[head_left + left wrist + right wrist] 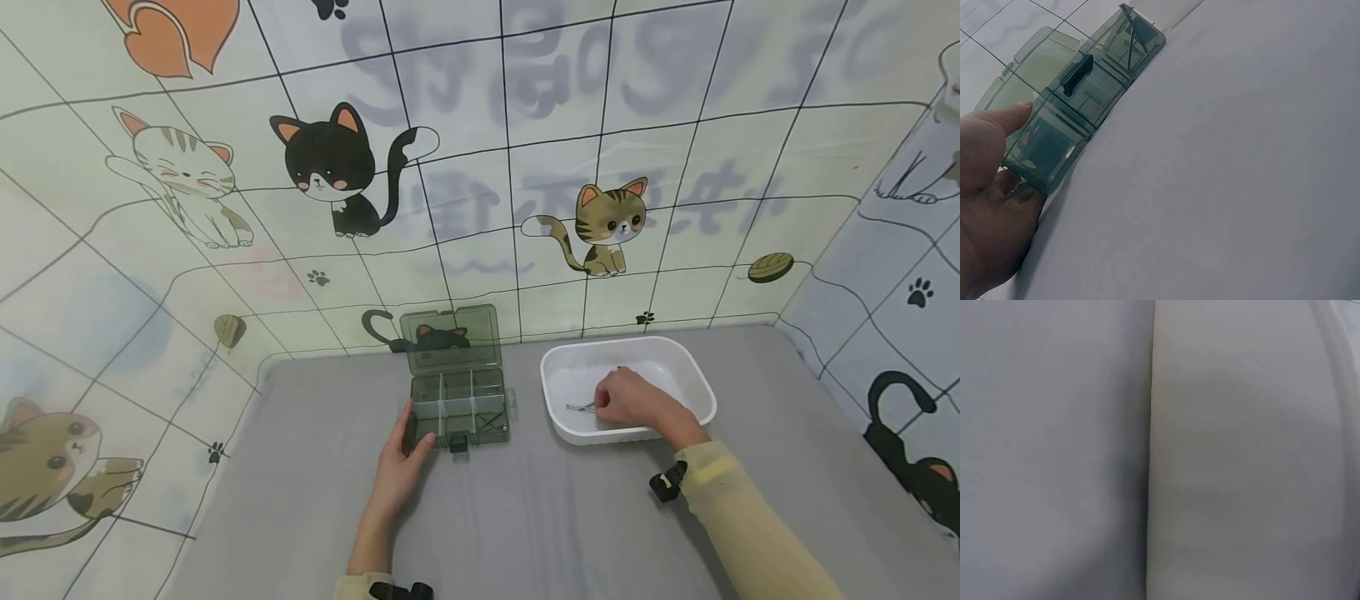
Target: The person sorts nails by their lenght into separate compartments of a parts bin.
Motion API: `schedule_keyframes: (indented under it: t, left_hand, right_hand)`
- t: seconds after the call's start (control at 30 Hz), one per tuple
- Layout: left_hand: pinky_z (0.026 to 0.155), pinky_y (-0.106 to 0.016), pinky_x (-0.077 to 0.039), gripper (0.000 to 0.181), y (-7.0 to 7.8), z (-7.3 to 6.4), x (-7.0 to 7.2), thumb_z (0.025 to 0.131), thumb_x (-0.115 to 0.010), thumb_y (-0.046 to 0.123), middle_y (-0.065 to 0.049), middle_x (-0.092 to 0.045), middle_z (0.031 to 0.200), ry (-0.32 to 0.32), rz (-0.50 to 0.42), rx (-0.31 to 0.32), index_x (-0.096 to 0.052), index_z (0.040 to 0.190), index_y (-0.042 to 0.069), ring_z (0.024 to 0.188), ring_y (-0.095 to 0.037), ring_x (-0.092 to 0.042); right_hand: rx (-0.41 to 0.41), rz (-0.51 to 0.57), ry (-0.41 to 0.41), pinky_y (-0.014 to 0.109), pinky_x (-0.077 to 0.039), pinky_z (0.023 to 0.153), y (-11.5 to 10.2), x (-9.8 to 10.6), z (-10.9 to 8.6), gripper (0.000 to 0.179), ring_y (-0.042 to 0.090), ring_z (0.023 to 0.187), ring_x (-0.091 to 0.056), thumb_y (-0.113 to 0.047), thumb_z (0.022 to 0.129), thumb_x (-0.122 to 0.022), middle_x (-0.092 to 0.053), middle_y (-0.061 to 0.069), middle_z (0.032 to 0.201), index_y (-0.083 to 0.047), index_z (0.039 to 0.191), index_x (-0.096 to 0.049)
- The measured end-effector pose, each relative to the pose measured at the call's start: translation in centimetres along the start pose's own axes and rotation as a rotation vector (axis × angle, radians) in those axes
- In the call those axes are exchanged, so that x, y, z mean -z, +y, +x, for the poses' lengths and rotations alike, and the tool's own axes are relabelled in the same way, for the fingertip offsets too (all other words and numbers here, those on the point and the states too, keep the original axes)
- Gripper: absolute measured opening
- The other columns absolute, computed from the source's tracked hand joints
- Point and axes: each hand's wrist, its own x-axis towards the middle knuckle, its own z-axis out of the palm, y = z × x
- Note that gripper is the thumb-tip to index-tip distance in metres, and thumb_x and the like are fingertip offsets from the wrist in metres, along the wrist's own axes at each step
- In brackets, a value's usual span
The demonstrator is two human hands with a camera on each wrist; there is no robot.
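Note:
A translucent green compartment box (pixel 459 406) stands with its lid raised against the wall. My left hand (pixel 401 467) grips its front left corner, the thumb over the front edge and the other fingers round the side. Thin metal pins (pixel 492 422) lie crossed in the front right compartment; in the left wrist view, a pin (pixel 1130 37) leans up to the rim. My right hand (pixel 630 398) is inside the white tray (pixel 553 377), fingers curled down at thin metal pins (pixel 579 407) that stick out beside them. The fingertips are hidden. The right wrist view shows no hand.
The box's lid (pixel 452 337) rests near the wall at the back of the grey tabletop (pixel 495 525). A patterned cloth with cartoon cats (pixel 330 158) hangs behind and at both sides. The tray's near wall (pixel 1241 456) fills much of the right wrist view.

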Motion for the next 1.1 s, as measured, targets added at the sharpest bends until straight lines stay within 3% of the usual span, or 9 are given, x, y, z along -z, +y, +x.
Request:
schedule_keyframes:
  t: [0.27,0.7,1.1]
  left_hand:
    - [0.123,-0.051,-0.019,0.073,-0.3,0.1,-0.1,0.102,-0.067,0.02,-0.011,-0.02,0.169,0.006,-0.004,0.004,-0.028,0.164,0.02,0.156,-0.031,-0.012]
    - [0.123,-0.052,-0.02,0.074,-0.1,0.0,-0.1,0.103,-0.067,0.024,-0.011,-0.02,0.169,0.001,0.003,-0.004,-0.027,0.164,0.02,0.155,-0.032,-0.012]
    - [0.123,-0.053,-0.019,0.074,0.0,0.1,0.0,0.103,-0.066,0.022,-0.012,-0.019,0.169,-0.003,0.0,-0.006,-0.026,0.165,0.02,0.155,-0.032,-0.011]
  right_hand:
    - [-0.037,0.129,0.003,0.029,-0.043,0.068,-0.1,0.1,-0.1,0.013,0.012,0.07,-0.05,-0.004,0.083,-0.072,-0.059,-0.008,0.068,-0.015,0.076,-0.07]
    - [-0.052,0.193,0.06,0.029,-0.045,0.065,-1.1,1.0,-0.7,0.009,0.013,0.069,-0.052,-0.005,0.078,-0.073,-0.061,-0.007,0.068,-0.013,0.076,-0.07]
    - [0.012,0.22,0.113,0.028,-0.043,0.064,-3.1,2.1,-1.1,0.008,0.012,0.068,-0.051,-0.006,0.077,-0.069,-0.058,-0.007,0.068,-0.013,0.075,-0.067]
